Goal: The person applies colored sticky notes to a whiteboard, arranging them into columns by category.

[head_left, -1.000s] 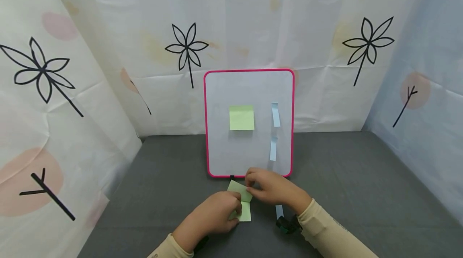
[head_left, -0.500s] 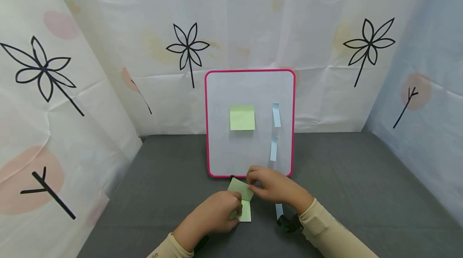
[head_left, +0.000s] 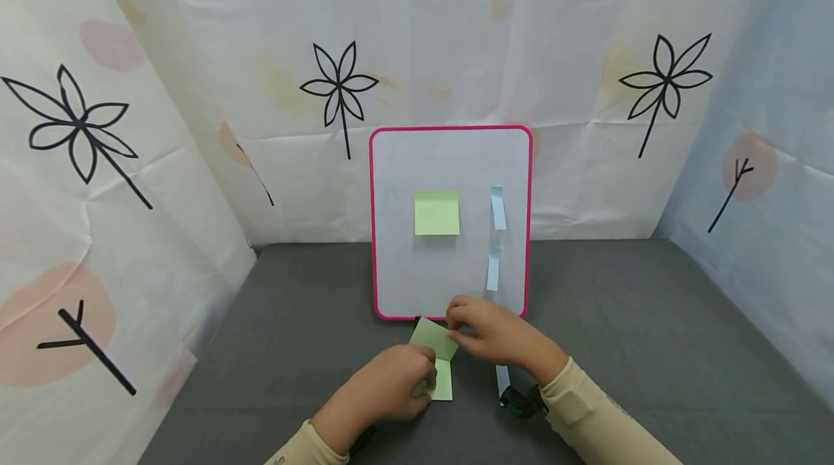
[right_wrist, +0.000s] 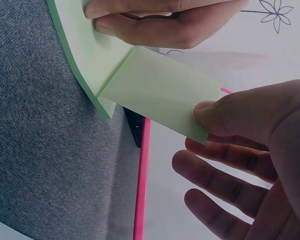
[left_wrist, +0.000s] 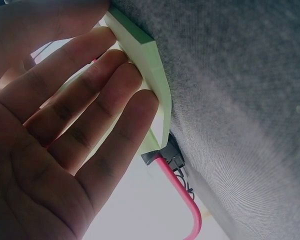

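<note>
A light-green sticky note pad lies on the grey table before the whiteboard. My left hand holds it down; in the left wrist view, fairly straight fingers press on the pad's face, with the thumb at its edge. My right hand pinches the free end of the top sticky note between thumb and index finger. That note stands folded up from the pad, still joined along a crease. The right hand's other fingers are spread apart behind it.
A pink-framed whiteboard stands upright behind the hands. On it are a green sticky note and two light-blue strips. Another blue strip lies on the table, beneath the right wrist. Patterned cloth surrounds the grey table.
My right hand has risen slightly and moved a little right, lifting the top sticky note further up from the pad. The left hand has stayed in place on the pad.
</note>
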Action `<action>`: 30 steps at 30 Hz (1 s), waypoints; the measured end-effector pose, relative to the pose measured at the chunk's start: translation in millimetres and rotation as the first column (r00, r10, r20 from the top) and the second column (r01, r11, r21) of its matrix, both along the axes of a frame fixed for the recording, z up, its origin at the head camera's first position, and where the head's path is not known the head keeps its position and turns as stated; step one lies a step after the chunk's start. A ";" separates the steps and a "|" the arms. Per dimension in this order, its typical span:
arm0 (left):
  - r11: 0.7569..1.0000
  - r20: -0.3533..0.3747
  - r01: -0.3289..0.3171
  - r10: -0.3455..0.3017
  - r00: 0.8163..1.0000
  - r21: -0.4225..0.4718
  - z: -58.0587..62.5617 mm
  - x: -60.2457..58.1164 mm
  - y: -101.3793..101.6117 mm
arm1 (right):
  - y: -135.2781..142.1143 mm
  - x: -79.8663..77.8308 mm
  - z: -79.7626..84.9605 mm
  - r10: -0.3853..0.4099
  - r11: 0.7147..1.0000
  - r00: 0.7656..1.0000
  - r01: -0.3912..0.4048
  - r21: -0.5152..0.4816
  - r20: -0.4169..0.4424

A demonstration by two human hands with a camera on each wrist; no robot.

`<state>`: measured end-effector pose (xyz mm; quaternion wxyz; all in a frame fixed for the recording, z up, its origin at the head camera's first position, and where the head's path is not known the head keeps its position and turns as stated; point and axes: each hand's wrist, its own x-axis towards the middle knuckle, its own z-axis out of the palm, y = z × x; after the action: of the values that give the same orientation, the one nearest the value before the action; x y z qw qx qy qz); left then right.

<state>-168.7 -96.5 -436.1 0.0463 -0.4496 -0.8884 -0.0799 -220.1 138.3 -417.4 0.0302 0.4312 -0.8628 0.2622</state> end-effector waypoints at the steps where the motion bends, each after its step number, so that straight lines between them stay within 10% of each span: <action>1: 1.000 0.001 0.001 -0.001 1.000 0.000 0.1 0.0 0.1 | 0.5 0.1 0.7 -0.001 1.000 1.000 0.001 0.000 -0.001; 30: 1.000 0.038 -0.012 0.013 0.999 -0.012 -0.3 -0.2 0.3 | 4.8 1.1 10.5 -0.069 0.997 0.998 0.069 -0.023 0.004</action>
<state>-168.9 -96.1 -436.4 0.0274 -0.4427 -0.8924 -0.0828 -219.0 143.2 -406.9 0.0427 0.4002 -0.8742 0.2715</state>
